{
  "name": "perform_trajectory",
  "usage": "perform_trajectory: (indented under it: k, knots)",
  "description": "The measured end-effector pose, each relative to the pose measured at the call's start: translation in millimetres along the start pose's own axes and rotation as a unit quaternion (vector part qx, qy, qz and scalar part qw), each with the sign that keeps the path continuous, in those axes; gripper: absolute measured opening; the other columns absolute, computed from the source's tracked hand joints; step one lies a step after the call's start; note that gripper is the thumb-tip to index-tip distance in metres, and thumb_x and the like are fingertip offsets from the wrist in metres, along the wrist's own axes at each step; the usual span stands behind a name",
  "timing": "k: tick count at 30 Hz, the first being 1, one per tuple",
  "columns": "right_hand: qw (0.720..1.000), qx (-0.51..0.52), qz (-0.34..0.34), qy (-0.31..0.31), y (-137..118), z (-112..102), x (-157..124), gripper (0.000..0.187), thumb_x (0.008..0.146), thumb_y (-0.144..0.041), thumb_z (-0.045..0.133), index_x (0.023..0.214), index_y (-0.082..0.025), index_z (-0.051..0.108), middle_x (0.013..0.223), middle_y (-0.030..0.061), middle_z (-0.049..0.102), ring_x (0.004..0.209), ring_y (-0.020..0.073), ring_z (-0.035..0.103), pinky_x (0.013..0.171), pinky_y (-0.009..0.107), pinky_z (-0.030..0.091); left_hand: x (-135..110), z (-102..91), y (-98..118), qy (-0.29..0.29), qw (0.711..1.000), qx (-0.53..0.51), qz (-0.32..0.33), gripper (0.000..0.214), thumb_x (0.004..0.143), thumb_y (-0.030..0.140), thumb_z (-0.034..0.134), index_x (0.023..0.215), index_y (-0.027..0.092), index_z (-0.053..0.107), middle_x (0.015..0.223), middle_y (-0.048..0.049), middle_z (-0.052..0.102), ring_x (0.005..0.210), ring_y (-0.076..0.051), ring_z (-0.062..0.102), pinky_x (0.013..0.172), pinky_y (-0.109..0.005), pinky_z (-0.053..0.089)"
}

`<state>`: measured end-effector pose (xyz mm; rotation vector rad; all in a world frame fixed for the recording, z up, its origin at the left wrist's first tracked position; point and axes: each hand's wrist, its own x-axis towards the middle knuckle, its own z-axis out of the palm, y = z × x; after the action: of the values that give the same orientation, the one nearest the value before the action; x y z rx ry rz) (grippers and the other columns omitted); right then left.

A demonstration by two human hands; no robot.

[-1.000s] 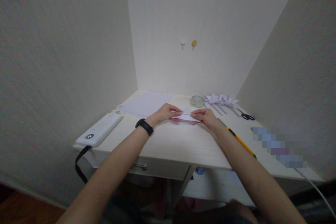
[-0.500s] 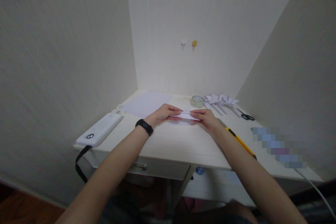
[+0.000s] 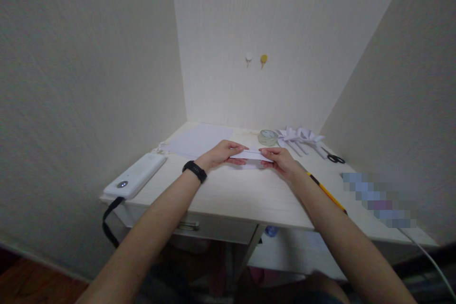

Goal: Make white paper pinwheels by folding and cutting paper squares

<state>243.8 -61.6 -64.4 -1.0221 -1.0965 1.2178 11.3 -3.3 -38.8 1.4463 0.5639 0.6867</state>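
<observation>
Both of my hands pinch a narrow folded strip of white paper [image 3: 252, 155] just above the pale wooden desk [image 3: 249, 194]. My left hand [image 3: 223, 153], with a black band on its wrist, grips the strip's left end between thumb and fingers. The strip's right end sits in my right hand [image 3: 281, 160], fingers closed round it. A flat sheet of white paper [image 3: 199, 140] lies on the desk behind my left hand.
A white device [image 3: 137, 175] with a black strap lies at the desk's left edge. A tape roll [image 3: 268, 137], several folded paper pieces [image 3: 298, 137], black scissors [image 3: 335, 157] and a yellow cutter [image 3: 326, 192] lie to the right. Walls close in on three sides.
The strip and both hands have lifted slightly and shifted a little away from me; otherwise the scene is unchanged.
</observation>
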Motion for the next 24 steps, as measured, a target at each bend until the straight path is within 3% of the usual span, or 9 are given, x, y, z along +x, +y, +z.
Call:
perform_trajectory:
  k: [9, 17, 21, 24]
  knots:
    - [1.0, 0.017, 0.006, 0.003, -1.7, 0.2, -1.2, 0.036, 0.049, -0.027, 0.093, 0.078, -0.013, 0.078, 0.078, 0.0062, 0.073, 0.058, 0.0114, 0.063, 0.059, 0.025, 0.061, 2.4, -5.1, -5.0, -0.011, 1.0, -0.022, -0.001, 0.024, 0.073, 0.018, 0.081, 0.096, 0.012, 0.076, 0.118, -0.0131, 0.07, 0.095, -0.016, 0.068, 0.095, -0.036, 0.054]
    - [1.0, 0.014, 0.019, 0.002, -2.1, 0.3, -1.0, 0.033, 0.046, -0.019, 0.093, 0.075, -0.013, 0.078, 0.07, 0.0059, 0.073, 0.059, 0.0135, 0.066, 0.064, 0.026, 0.061, 0.5, -2.2, -1.6, 0.0, 1.0, -0.009, -0.011, 0.032, 0.064, 0.023, 0.088, 0.091, 0.011, 0.077, 0.102, -0.0119, 0.075, 0.085, -0.016, 0.071, 0.096, -0.036, 0.053]
    - [1.0, 0.001, 0.017, 0.005, -1.0, 1.1, -1.6, 0.031, 0.048, -0.022, 0.093, 0.073, -0.013, 0.077, 0.072, 0.0065, 0.074, 0.058, 0.0132, 0.065, 0.062, 0.026, 0.06, 1.2, 0.2, -2.4, 0.021, 1.0, 0.01, 0.004, 0.035, 0.06, 0.03, 0.089, 0.086, 0.009, 0.077, 0.093, -0.0113, 0.075, 0.081, -0.015, 0.069, 0.093, -0.036, 0.055]
    - [1.0, -0.012, 0.009, 0.017, -0.8, 2.7, -2.5, 0.036, 0.048, -0.025, 0.093, 0.078, -0.013, 0.078, 0.073, 0.006, 0.073, 0.058, 0.0121, 0.065, 0.059, 0.024, 0.059, 2.3, -0.1, -4.1, 0.037, 0.999, 0.015, 0.004, 0.035, 0.06, 0.025, 0.089, 0.089, 0.01, 0.077, 0.089, -0.0096, 0.075, 0.077, -0.014, 0.069, 0.088, -0.034, 0.056]
